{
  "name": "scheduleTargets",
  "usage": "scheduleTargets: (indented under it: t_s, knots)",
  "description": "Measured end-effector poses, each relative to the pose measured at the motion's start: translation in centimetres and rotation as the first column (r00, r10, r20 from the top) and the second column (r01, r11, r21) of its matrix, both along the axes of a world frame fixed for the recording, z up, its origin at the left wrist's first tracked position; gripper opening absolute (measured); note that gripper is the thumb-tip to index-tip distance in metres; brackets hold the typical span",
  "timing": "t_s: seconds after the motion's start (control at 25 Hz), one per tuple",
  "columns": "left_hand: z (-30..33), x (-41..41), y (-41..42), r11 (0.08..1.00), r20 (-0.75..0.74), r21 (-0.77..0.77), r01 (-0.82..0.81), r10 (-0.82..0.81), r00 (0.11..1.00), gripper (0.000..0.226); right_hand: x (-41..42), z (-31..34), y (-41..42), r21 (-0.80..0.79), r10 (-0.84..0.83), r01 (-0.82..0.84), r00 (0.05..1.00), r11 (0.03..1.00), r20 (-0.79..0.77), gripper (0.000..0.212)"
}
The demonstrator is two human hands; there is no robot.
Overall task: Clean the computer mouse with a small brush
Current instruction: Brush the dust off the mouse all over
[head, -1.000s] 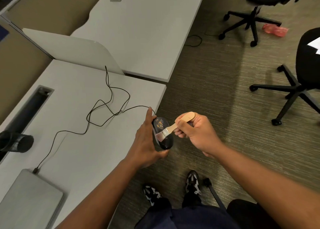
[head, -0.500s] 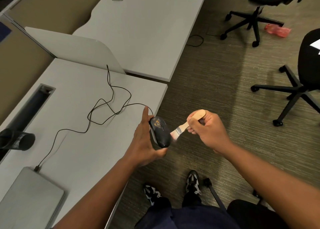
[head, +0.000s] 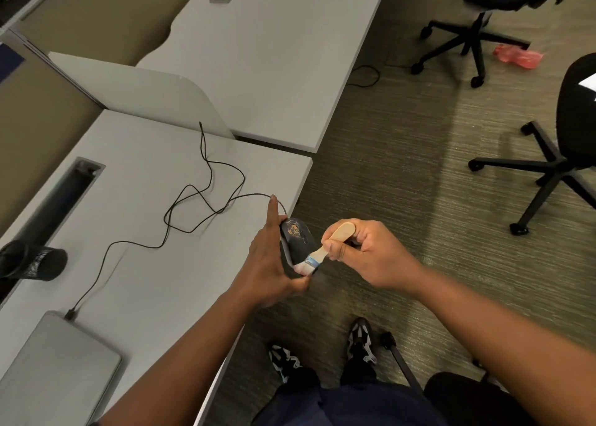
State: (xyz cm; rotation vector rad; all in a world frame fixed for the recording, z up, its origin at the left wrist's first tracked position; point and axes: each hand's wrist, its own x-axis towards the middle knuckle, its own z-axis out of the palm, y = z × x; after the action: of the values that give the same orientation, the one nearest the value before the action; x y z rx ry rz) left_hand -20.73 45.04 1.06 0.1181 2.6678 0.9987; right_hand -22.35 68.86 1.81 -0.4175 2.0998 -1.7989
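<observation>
My left hand (head: 269,261) grips a black computer mouse (head: 296,240) with gold markings, held in the air just past the desk's right edge. My right hand (head: 364,253) is closed on the wooden handle of a small brush (head: 325,250). The pale bristles press against the lower end of the mouse, close to my left thumb. The mouse's thin black cable (head: 193,206) loops across the grey desk (head: 138,206) and plugs into a closed silver laptop (head: 54,371) at the lower left.
A black mesh cup (head: 35,263) lies at the desk's left edge beside a cable slot (head: 67,193). A second desk (head: 274,55) stands behind a low divider. Two black office chairs (head: 561,148) stand on the carpet at the right, with a pink wrapper (head: 517,56) near the far one.
The brush went from resting on the mouse to lifted off to its right side, then came back down onto the mouse's lower end. My left hand stayed closed on the mouse.
</observation>
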Motion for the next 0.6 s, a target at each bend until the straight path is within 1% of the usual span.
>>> scheduleTargets:
  t_s: [0.16,0.24,0.28,0.32,0.4,0.48,0.52,0.6]
  knots:
    - [-0.4,-0.1,-0.5,0.999,0.018,0.041,-0.008,0.007,1.0,0.162,-0.5,-0.3,1.0,0.196,0.09,-0.082,0.995,0.977,-0.032,0.01]
    - [-0.6,-0.3,-0.6,0.999,0.016,0.049,0.002,-0.003,1.0,0.163,-0.7,-0.5,1.7,0.27,0.091,-0.074,0.994,0.96,-0.053,0.012]
    - [-0.6,-0.3,-0.6,0.999,0.014,0.049,0.007,-0.008,1.0,0.163,-0.8,-0.5,2.0,0.259,0.061,-0.042,0.996,0.965,-0.066,0.012]
    - [-0.6,-0.4,-0.6,0.999,0.017,0.047,0.007,-0.008,1.0,0.163,-0.8,-0.5,2.2,0.209,0.018,-0.002,0.997,0.978,-0.072,0.012]
    - [-0.6,-0.4,-0.3,0.999,0.028,0.041,0.006,-0.007,1.0,0.162,-0.9,-0.2,1.9,0.016,-0.059,0.059,0.998,0.998,-0.021,0.007]
    - [-0.6,-0.4,0.0,1.0,0.026,0.025,0.019,-0.02,0.999,0.159,-0.8,0.0,0.9,-0.146,-0.072,0.08,0.996,0.986,0.058,0.007]
    - [-0.6,-0.4,0.1,0.999,0.019,0.016,0.029,-0.029,0.999,0.16,-0.7,0.0,0.3,-0.177,-0.071,0.082,0.995,0.981,0.066,0.009]
    - [-0.5,-0.3,0.2,0.999,0.006,-0.005,0.046,-0.046,0.999,0.163,-0.5,0.0,-0.3,-0.154,-0.068,0.073,0.997,0.985,0.038,0.01]
